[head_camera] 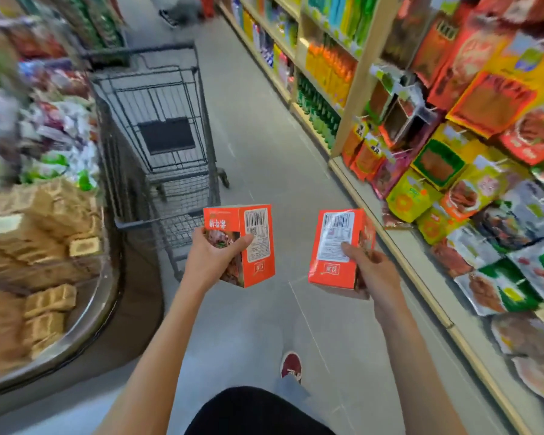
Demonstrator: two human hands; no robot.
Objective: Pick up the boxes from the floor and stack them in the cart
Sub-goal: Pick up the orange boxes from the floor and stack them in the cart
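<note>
Each of my hands holds one orange-red box with a white barcode label. My left hand (212, 260) grips the left box (255, 227) from its left side, thumb across the label face. My right hand (369, 266) grips the right box (333, 246) from its right side, thumb on the label. Both boxes are in the air above the grey floor, about waist height. The dark wire shopping cart (157, 127) stands ahead and to the left, just beyond the left box; its basket shows nothing inside.
Shelves of colourful snack bags (471, 171) line the right side of the aisle. A round metal display bin (85, 315) of brown packets sits at the left. My dark red shoe (291, 365) is on the floor below. The aisle runs on past the cart.
</note>
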